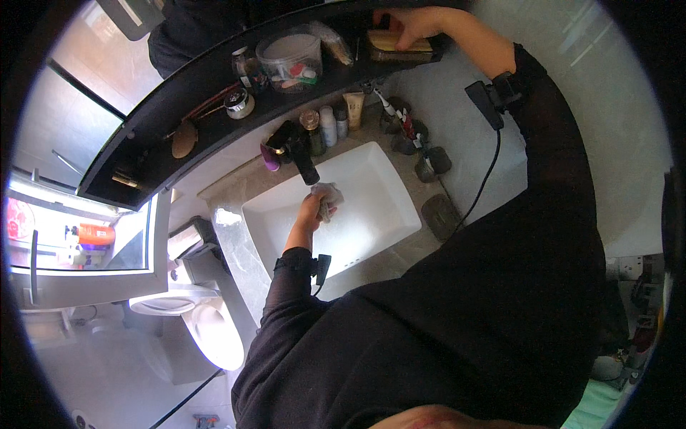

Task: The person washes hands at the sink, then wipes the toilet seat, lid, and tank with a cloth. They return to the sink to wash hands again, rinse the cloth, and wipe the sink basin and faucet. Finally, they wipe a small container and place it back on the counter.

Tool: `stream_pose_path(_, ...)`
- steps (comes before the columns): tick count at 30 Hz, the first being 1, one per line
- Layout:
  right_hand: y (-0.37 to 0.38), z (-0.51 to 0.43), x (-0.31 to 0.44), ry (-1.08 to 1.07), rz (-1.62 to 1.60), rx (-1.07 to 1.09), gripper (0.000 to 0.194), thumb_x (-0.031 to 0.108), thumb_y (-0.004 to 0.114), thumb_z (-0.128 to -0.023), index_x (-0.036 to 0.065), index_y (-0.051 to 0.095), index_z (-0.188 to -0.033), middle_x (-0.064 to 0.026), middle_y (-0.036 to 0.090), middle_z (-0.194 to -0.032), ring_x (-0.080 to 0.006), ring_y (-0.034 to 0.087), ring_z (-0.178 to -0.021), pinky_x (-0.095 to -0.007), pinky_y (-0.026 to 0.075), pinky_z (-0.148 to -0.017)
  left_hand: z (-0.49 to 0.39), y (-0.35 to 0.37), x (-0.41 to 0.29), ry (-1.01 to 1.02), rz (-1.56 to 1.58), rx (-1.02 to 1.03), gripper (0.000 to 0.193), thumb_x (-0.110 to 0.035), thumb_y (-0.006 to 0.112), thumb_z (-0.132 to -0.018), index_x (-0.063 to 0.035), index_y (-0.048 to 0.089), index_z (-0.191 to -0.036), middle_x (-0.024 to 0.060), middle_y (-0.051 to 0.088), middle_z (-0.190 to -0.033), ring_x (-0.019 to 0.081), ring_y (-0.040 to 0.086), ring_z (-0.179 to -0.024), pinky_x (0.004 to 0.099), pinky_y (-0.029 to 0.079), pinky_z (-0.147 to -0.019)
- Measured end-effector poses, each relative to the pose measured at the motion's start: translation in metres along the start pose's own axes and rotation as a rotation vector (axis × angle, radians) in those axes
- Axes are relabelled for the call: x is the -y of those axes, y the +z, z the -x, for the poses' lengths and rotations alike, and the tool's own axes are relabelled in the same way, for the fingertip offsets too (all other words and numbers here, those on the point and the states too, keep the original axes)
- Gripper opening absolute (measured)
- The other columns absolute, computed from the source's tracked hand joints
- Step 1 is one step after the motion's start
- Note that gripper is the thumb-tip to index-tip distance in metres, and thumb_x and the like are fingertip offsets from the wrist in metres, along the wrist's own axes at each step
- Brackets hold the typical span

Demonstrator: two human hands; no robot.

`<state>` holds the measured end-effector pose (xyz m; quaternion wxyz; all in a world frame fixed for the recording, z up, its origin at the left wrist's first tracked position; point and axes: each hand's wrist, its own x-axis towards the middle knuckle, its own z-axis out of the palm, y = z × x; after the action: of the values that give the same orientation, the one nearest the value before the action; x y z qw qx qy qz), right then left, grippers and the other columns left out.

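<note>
My left hand (316, 208) grips a wet-looking greyish cloth (328, 197) over the white sink (375, 201), just below the black faucet (304, 161). My right hand (415, 27) reaches onto the dark shelf (214, 126) at the top, its fingers at a rectangular container with a yellowish top (399, 45); whether they grip it I cannot tell. Left of it on the shelf are a plastic-wrapped item (333, 43), a clear tub of small items (289, 61), a glass bottle (245, 67), a round jar (239, 103) and a brush (185, 138).
Bottles (328, 126), a tube (353, 110) and a purple item (270, 158) stand behind the sink. Cups with toothbrushes (404, 123) and a dark soap box (440, 217) line its right side. A toilet (211, 327) and a framed window (161, 252) are at left.
</note>
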<state>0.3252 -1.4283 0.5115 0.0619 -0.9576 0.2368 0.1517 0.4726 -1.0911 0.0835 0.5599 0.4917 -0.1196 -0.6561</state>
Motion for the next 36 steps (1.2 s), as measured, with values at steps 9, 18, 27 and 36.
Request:
stream_pose_path(9,0.011,0.038,0.004,0.053,-0.349,-0.228,0.074,0.026,0.076,-0.068,-0.002,0.042,-0.128,-0.0218,0.055,-0.116,-0.0348,0.052,-0.109,-0.0409,0.043,-0.089,0.023,0.024,-0.021,-0.028,-0.175,-0.021,0.039,-0.032,0.059,-0.085,-0.0060,0.055,-0.114,0.0084,0.061,-0.102,0.0189,0.063,-0.083,0.0324,0.056,-0.069)
stream_pose_path(18,0.042,0.067,0.031,-0.447,0.526,-0.943,0.070,0.020,0.072,-0.068,-0.003,0.044,-0.128,-0.0250,0.043,-0.128,-0.0411,0.045,-0.116,-0.0441,0.040,-0.097,0.028,0.042,-0.023,0.105,-0.180,-0.074,0.027,-0.022,0.062,-0.084,-0.0046,0.061,-0.104,0.0070,0.064,-0.088,0.0141,0.056,-0.065,0.0280,0.046,-0.057)
stream_pose_path(27,0.037,0.051,0.033,-0.254,0.255,-0.754,0.064,0.017,0.069,-0.072,-0.002,0.044,-0.127,-0.0235,0.045,-0.126,-0.0406,0.046,-0.115,-0.0451,0.039,-0.097,0.021,0.056,-0.024,0.111,-0.153,-0.145,0.036,-0.027,0.060,-0.089,0.0000,0.053,-0.112,0.0098,0.063,-0.095,0.0221,0.062,-0.074,0.0373,0.053,-0.060)
stream_pose_path(36,0.036,0.062,0.043,-0.777,0.553,-1.120,0.054,0.015,0.066,-0.072,-0.002,0.052,-0.121,-0.0194,0.053,-0.106,-0.0342,0.057,-0.095,-0.0414,0.048,-0.085,0.055,0.185,-0.111,0.969,-1.107,-0.210,0.046,-0.040,0.060,-0.086,-0.0002,0.058,-0.109,0.0173,0.054,-0.118,0.0359,0.055,-0.103,0.0423,0.045,-0.085)
